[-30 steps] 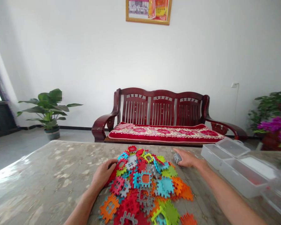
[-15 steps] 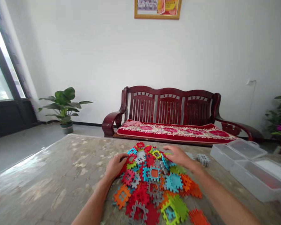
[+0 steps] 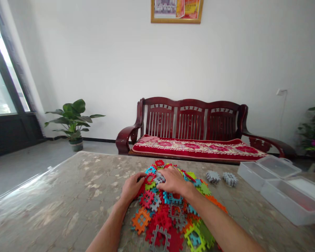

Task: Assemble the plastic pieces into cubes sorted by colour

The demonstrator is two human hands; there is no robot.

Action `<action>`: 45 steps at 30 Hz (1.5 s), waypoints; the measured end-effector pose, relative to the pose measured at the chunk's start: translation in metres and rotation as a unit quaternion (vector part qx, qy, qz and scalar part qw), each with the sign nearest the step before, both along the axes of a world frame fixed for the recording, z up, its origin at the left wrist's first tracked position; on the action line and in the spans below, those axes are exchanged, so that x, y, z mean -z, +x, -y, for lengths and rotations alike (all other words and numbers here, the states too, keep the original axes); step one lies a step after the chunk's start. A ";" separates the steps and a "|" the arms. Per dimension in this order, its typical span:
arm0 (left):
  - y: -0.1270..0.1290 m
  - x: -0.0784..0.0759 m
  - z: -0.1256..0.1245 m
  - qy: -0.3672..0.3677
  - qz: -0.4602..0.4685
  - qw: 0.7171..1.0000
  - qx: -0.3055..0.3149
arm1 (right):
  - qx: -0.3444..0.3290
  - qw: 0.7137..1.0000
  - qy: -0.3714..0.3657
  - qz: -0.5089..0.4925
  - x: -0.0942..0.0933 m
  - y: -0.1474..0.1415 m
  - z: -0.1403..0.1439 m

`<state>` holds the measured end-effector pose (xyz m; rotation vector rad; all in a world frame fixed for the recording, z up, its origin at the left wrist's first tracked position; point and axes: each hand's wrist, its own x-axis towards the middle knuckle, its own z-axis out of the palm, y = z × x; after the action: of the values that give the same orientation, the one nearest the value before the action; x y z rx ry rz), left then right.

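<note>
A heap of colourful interlocking plastic tiles [image 3: 161, 219] with toothed edges lies on the table. At its left edge, my left hand [image 3: 132, 186] is curled over a red tile [image 3: 141, 189]; its fingertips are partly hidden. My right hand [image 3: 173, 180] reaches across the heap, thumb and fingers closing round a grey tile [image 3: 159, 178] with a window grid. An orange tile [image 3: 141, 220] and a grey frame tile [image 3: 160, 238] lie nearer to me. Two small grey tile stacks [image 3: 213, 176] stand to the right of the heap.
Clear plastic boxes [image 3: 280, 204] with open lids stand at the table's right, reddish pieces showing in one. The table [image 3: 55, 210] has a patterned grey-brown cover. Behind it is a dark red wooden bench [image 3: 189, 120]; a potted plant [image 3: 75, 120] stands at left.
My right hand has moved left from the heap's right side onto the grey tile. A grey stack it partly covered now shows fully. My left hand has hardly moved.
</note>
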<state>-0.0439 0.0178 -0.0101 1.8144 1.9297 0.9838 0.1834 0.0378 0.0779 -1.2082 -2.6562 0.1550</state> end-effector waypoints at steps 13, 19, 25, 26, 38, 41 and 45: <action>-0.002 0.002 -0.002 0.006 -0.004 1.000 0.002 | 0.106 0.962 -0.024 -0.249 0.008 0.053 -0.002; -0.003 0.002 -0.003 0.010 -0.013 1.000 -0.008 | 0.307 0.924 0.087 -0.209 0.019 0.163 -0.020; -0.003 0.003 -0.004 0.001 -0.015 1.000 -0.004 | 0.413 0.897 0.095 -0.125 0.031 0.213 -0.026; -0.004 0.003 -0.004 0.002 -0.016 1.000 -0.004 | 0.417 0.897 0.088 -0.119 0.033 0.215 -0.026; 0.000 -0.002 -0.001 0.002 -0.004 1.000 0.011 | 0.242 0.941 0.128 -0.198 0.030 0.158 -0.026; 0.000 -0.002 -0.001 -0.003 -0.001 1.000 0.007 | 0.148 0.967 0.087 -0.186 0.020 0.112 -0.023; -0.001 0.000 -0.001 -0.002 0.009 1.000 0.007 | 0.024 0.991 0.057 -0.121 0.011 0.053 -0.024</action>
<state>-0.0447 0.0191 -0.0106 1.8071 1.9051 0.9873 0.2366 0.0614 0.0666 -1.1368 -2.3920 0.1304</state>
